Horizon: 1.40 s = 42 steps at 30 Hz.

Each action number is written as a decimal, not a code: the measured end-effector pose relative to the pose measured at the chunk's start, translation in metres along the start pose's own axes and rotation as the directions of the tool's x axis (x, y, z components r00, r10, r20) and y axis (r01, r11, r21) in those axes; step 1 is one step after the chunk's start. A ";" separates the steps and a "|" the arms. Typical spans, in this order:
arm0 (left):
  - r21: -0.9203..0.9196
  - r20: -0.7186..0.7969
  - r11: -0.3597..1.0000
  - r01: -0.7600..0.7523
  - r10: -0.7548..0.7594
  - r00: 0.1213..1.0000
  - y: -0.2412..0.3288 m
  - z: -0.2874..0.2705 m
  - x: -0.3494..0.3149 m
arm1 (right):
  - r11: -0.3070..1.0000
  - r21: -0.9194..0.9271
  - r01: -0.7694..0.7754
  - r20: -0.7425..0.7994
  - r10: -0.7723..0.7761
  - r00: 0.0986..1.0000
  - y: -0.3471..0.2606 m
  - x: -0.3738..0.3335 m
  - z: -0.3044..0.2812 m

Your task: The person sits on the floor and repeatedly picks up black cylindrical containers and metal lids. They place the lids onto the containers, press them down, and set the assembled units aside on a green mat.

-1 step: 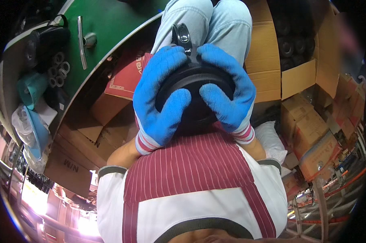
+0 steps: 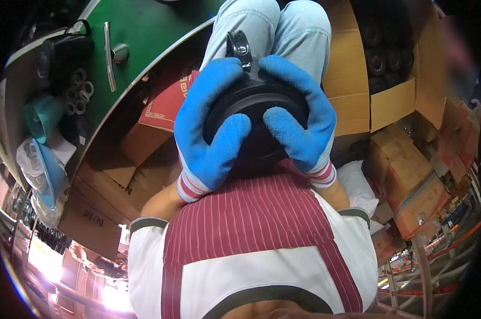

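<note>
Both of my hands wear blue-coated gloves with striped cuffs. Between them, in front of my apron, is a round black part (image 2: 256,102) with a raised curved rim; I cannot tell its exact kind. My left hand (image 2: 211,125) wraps its left side, with the thumb lying over the near face. On the other side my right hand (image 2: 301,119) grips it the same way, its thumb angled toward the left one. A shiny black loop-shaped piece (image 2: 239,50) sticks up at the far end, between my fingertips. The part's underside is hidden.
To the left is a green tabletop (image 2: 144,32) with a metal handle-like bar (image 2: 109,56), several pale rings (image 2: 80,93) and a teal container (image 2: 41,114). An open cardboard box (image 2: 392,103) at right holds black round parts. Cartons (image 2: 97,212) stand below the table.
</note>
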<state>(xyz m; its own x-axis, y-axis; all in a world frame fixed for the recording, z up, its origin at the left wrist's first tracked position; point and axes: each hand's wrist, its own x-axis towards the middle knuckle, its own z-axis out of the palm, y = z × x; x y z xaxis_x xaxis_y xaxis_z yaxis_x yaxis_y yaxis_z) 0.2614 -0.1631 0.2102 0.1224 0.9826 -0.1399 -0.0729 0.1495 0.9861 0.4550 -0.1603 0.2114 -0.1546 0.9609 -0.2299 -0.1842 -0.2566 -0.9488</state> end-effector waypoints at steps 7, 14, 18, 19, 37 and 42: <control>-0.825 -0.146 0.562 -0.063 -0.105 0.984 0.011 -0.010 0.024 | 0.959 0.228 0.168 -0.071 -0.155 0.985 0.015 0.022 -0.006; -0.767 -0.204 0.626 -0.144 -0.024 0.979 0.006 -0.017 0.032 | 0.946 0.049 0.321 -0.036 -0.320 0.947 0.025 0.026 -0.013; -0.768 -0.241 0.610 -0.196 0.008 0.970 0.004 -0.019 0.034 | 0.769 -0.138 0.624 0.271 -0.577 0.770 0.026 0.033 -0.022; -0.788 -0.234 0.581 -0.202 0.020 0.972 0.003 -0.020 0.036 | 0.728 -0.236 0.643 0.296 -0.577 0.761 0.029 0.034 -0.025; 0.583 0.468 0.012 -0.813 0.812 0.348 0.025 -0.101 0.090 | 0.519 0.821 -0.237 0.250 0.047 0.967 0.005 0.187 0.020; 0.844 0.203 0.119 -0.523 0.832 0.516 0.095 -0.114 0.207 | 0.774 0.620 -0.130 0.056 0.121 0.991 -0.037 0.254 0.051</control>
<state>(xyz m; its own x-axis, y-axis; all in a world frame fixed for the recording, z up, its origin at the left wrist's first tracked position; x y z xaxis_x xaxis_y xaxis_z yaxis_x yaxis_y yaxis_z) 0.1665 0.0667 0.2646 0.2032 0.6092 0.7665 0.7625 -0.5896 0.2664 0.3732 0.0878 0.1987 -0.2297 0.9153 -0.3310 -0.7242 -0.3879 -0.5701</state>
